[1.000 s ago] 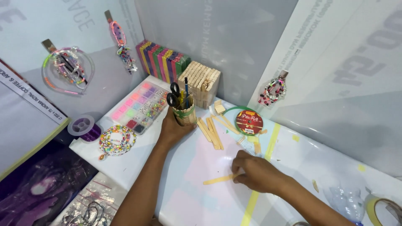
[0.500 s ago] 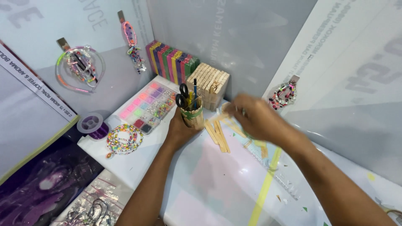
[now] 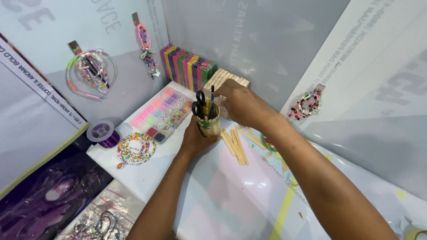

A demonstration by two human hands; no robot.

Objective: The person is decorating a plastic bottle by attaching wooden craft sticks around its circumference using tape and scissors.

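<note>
Backdrop: grey and white panels close off a corner; bead loops [image 3: 91, 71] hang clipped to them.
Table [image 3: 222, 195]: white, glossy, with a yellow tape line running across it.
Bead tray [image 3: 162, 114]: clear box of coloured compartments, lying flat just left of the cup.
Coloured stick stack [image 3: 189, 66]: standing on edge against the back panel.
Peg block [image 3: 222, 79]: pale wooden pieces packed tight, partly behind my right hand.
Loose sticks [image 3: 238, 144]: a few flat wooden ones lying just right of the cup.
Stick cup [image 3: 209, 125]: small holder made of wooden sticks with a green band, upright near the table's back edge; scissors [image 3: 199, 103] and a pen stand in it.
Left hand [image 3: 195, 140]: wrapped around the cup from the near side, steadying it.
Right hand [image 3: 242, 104]: over the cup's rim and the peg block; fingers curled, and I cannot tell what they pinch, if anything.
Risk: cup is light and top-heavy; a nudge from my right hand could tip it and spill the scissors.
</note>
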